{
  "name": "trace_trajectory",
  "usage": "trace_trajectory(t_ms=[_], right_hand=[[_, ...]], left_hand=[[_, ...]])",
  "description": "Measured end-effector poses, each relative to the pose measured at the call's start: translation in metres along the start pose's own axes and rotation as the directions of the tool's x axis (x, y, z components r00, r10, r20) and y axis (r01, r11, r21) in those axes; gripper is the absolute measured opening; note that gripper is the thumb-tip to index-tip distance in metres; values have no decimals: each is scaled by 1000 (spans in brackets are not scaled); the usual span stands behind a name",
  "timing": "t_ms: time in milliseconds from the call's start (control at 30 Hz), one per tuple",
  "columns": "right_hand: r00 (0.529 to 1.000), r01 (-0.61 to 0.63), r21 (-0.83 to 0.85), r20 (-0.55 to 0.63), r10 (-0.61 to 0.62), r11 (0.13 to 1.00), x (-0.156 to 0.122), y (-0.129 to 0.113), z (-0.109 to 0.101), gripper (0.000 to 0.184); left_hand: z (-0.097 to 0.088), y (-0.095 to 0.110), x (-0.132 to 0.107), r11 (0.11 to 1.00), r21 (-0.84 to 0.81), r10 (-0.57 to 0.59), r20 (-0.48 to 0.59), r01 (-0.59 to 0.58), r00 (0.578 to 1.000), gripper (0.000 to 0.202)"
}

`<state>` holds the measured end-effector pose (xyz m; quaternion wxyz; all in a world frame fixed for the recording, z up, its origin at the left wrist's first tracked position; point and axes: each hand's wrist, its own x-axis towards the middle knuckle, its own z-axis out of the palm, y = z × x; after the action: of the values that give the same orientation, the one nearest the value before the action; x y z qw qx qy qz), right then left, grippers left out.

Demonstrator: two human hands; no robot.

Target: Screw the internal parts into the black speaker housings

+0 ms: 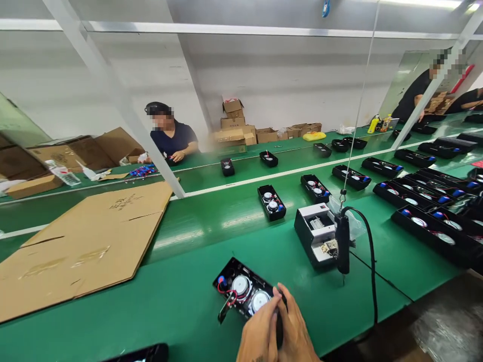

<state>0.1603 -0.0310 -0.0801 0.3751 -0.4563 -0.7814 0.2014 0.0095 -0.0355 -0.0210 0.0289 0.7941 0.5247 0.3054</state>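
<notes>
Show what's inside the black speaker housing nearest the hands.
Inside the black housing, two round silver speakers and red wiring show; the hands hide its right end.

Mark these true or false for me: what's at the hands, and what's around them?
1. The left hand and right hand are at the right end of a black speaker housing. True.
2. Two round speakers sit in that housing. True.
3. A hanging electric screwdriver is left of the housing. False: it hangs to the right.
4. Nobody else is in view. False: a person is at the far belt.
</notes>
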Motion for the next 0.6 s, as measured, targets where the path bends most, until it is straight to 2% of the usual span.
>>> trace_trajectory(t_ms=[67,133,233,300,367,400,467,533,600], right_hand=[[993,-53,54,106,47,997,14,3,-21,122],[967,-83,126,250,50,989,34,13,-54,123],[874,-72,215,485,-42,974,66,32,-116,115],[824,-67,198,564,-58,978,81,39,-154,109],[843,-68,135,538,-15,989,84,36,-178,97],[867,-61,108,498,-1,992,81,30,-184,87],[913,-6,88,407,-31,996,68,13,-180,65],[935,100,97,331,-127,990,49,-5,-157,46],[949,184,97,241,-203,978,32,-21,-125,35]], left_hand=[[-18,-1,-9,1000,-31,-7,-78,5,997,58],[-46,-8,-18,998,-60,-22,-200,11,980,50],[-86,-23,-24,997,-78,-51,-354,25,934,38],[-102,-30,-23,995,-82,-82,-378,55,922,29],[-105,-32,-21,994,-88,-86,-339,59,937,22],[-104,-31,-21,994,-94,-78,-306,51,949,21],[-98,-27,-23,994,-109,-36,-217,12,976,25],[-91,-21,-25,992,-111,40,-116,-53,992,28],[-83,-17,-27,988,-103,110,-46,-114,993,30]])
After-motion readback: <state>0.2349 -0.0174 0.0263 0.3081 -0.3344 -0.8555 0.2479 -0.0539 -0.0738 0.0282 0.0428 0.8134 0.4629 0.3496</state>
